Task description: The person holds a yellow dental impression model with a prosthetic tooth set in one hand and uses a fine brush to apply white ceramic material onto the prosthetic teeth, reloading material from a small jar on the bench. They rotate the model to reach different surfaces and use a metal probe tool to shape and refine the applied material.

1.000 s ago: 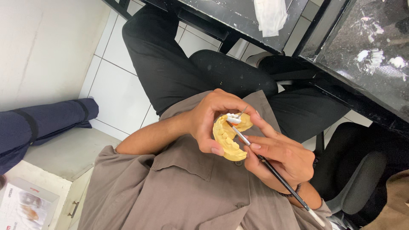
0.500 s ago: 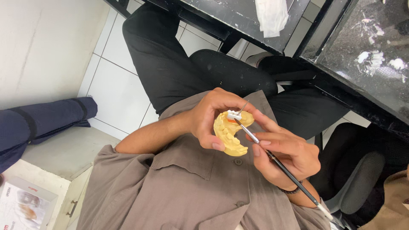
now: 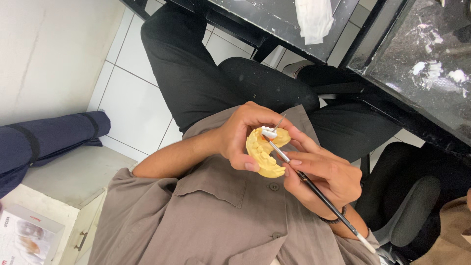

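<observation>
My right hand (image 3: 319, 179) has slid a bit down and away from the mold since a moment ago, and the brush now lies flatter across it. My left hand (image 3: 245, 135) has stayed in the same place.

My left hand is curled around the yellow tooth mold (image 3: 265, 154). My thumb presses on its near edge and my other fingers wrap over the far side. The mold is in front of my chest, above my brown shirt (image 3: 196, 216).

My right hand is closed on a thin black brush (image 3: 324, 201). I pinch it near the shiny metal part. The tip touches the small white teeth (image 3: 269, 132) at the top of the mold. The long handle sticks out past my wrist, and its end is white. A dark bead band (image 3: 333, 219) sits on that wrist.

My legs are in black pants (image 3: 196, 73). Past them is a dark tabletop (image 3: 260, 14) with a white folded cloth (image 3: 314, 17) on it. A black chair (image 3: 412, 206) is near my right arm. A dark blue bag (image 3: 44, 140) lies by the wall.
</observation>
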